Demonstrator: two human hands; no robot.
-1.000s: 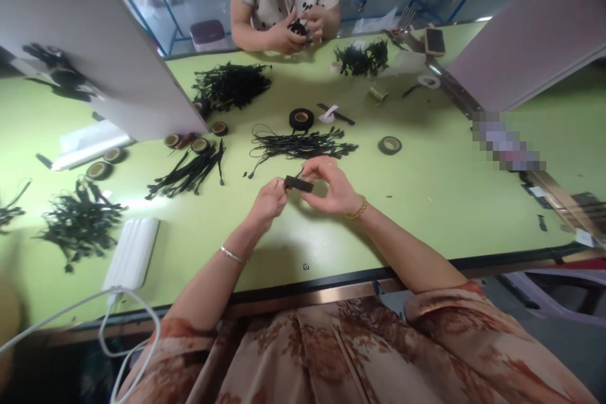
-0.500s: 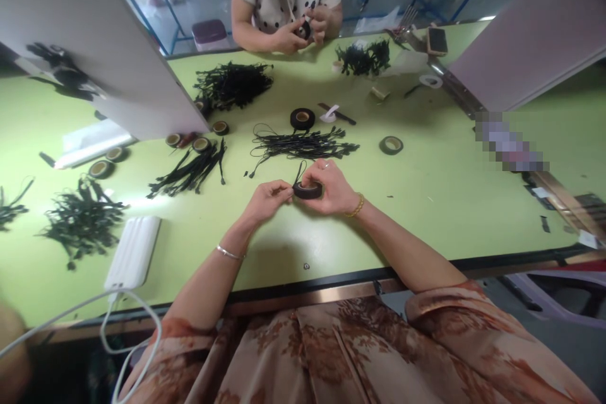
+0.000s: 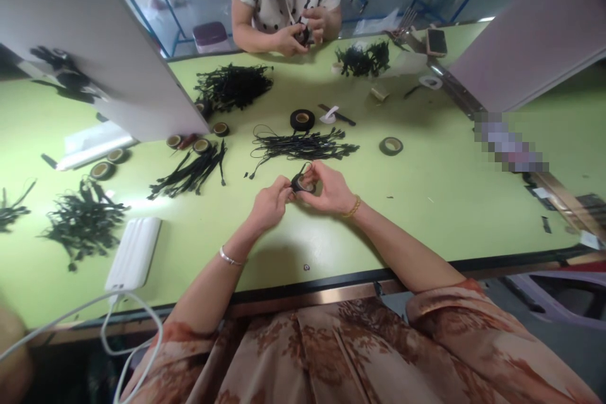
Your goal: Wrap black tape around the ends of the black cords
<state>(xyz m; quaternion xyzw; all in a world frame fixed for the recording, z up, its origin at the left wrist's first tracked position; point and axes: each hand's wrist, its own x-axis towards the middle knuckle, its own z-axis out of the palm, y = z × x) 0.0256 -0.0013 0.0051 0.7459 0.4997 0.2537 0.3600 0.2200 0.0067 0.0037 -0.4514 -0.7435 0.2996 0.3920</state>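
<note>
A roll of black tape (image 3: 303, 185) is tilted above the green table, its pale core facing up. My right hand (image 3: 330, 188) curls its fingers and thumb around the right side of this roll. At the roll's left edge, my left hand (image 3: 271, 203) is closed in a pinch on a thin black cable, most of it hidden by the fingers. A small loop of the cable (image 3: 307, 167) rises just behind the roll. Beyond both hands lies a bundle of black cables (image 3: 303, 144), with another black tape roll (image 3: 302, 119) behind it.
To the left lie more cable piles (image 3: 85, 221), several tape rolls (image 3: 101, 170) and a white power bank (image 3: 133, 252) with a white cord. A single tape roll (image 3: 391, 146) lies to the right. Across the table, a co-worker's hands (image 3: 303, 35) hold a dark roll.
The tape roll has tipped so that its core shows more, and my right fingers have shifted around it. My left hand has turned and stays at the roll's left edge.
</note>
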